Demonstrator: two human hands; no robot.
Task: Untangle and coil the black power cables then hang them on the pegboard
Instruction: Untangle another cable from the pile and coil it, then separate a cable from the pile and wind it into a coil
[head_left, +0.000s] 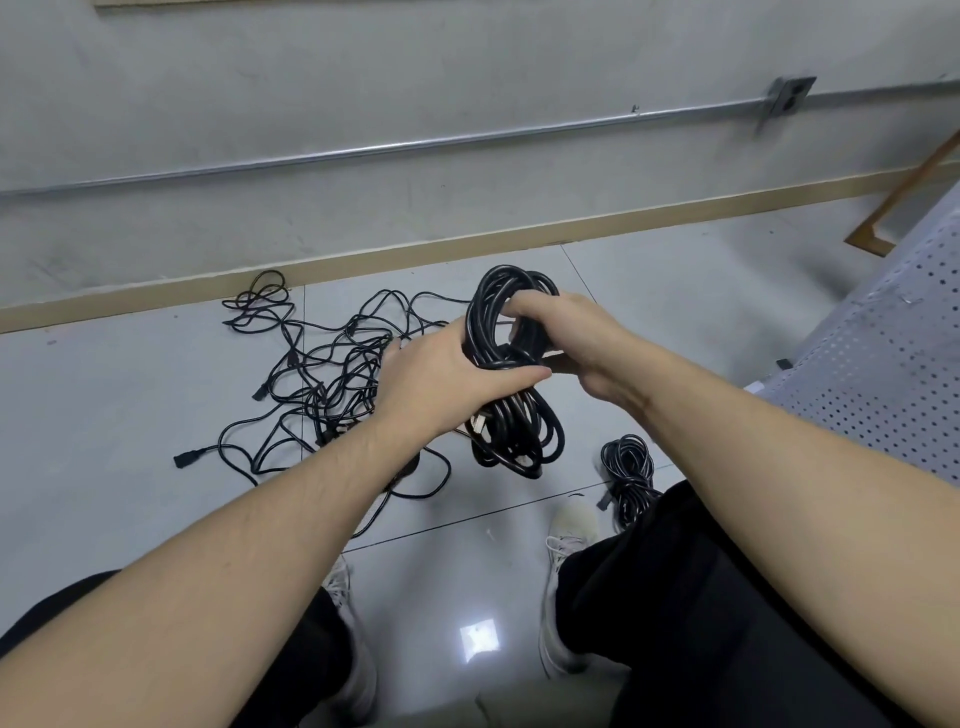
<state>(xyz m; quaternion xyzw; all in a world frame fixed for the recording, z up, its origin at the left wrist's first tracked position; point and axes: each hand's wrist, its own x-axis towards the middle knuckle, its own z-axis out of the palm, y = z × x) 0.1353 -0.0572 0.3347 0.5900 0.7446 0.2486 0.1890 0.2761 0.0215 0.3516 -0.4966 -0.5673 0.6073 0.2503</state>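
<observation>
Grey tiled floor (130, 415) runs to the wall's skirting edge, perforated bench (883, 364) at right; tangled cables (322, 374) sprawl left, small coil (626, 462) beside right shoe; both hands, left (441, 379) and right (566, 332), clamped round the raised cable coil (509, 415).

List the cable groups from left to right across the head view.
tangled cables on the floor → coiled bundle held in both hands → small coil by the right shoe
</observation>
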